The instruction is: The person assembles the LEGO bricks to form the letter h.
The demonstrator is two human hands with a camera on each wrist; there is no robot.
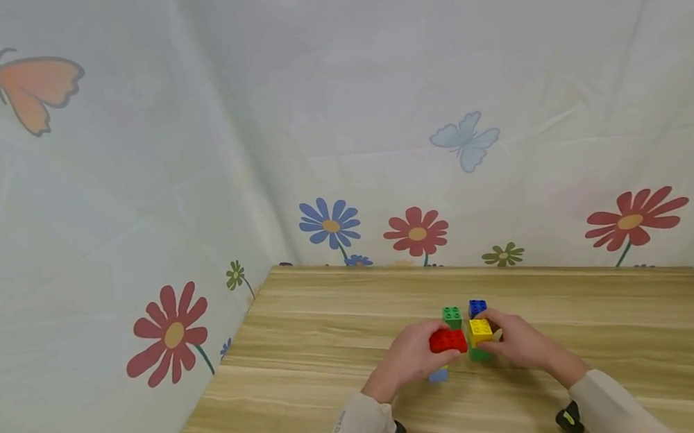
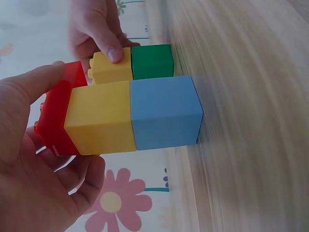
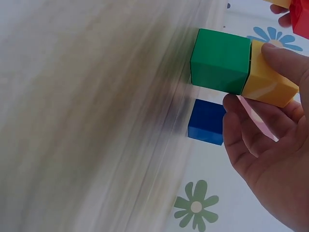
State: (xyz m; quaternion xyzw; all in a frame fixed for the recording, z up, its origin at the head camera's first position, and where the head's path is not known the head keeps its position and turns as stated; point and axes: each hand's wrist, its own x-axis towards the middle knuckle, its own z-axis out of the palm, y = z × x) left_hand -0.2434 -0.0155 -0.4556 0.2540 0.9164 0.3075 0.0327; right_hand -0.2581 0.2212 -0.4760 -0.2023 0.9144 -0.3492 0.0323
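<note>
My left hand [image 1: 412,356] grips a long red brick [image 1: 448,341] between thumb and fingers. In the left wrist view that red brick lies flat on top of a yellow brick [image 2: 100,120], which sits on a light blue brick [image 2: 166,113] standing on the table. To the right, my right hand [image 1: 520,340] pinches another yellow brick [image 1: 480,330] from its two sides. Beneath this one is a green brick [image 3: 220,61], flush against it and resting on the table. The two stacks stand apart, side by side.
Behind the stacks, a second green brick [image 1: 452,316] and a dark blue brick [image 1: 478,308] stand on the wooden table [image 1: 310,359]. White fabric walls [image 1: 360,90] printed with flowers and butterflies rise at the table's back and left edges.
</note>
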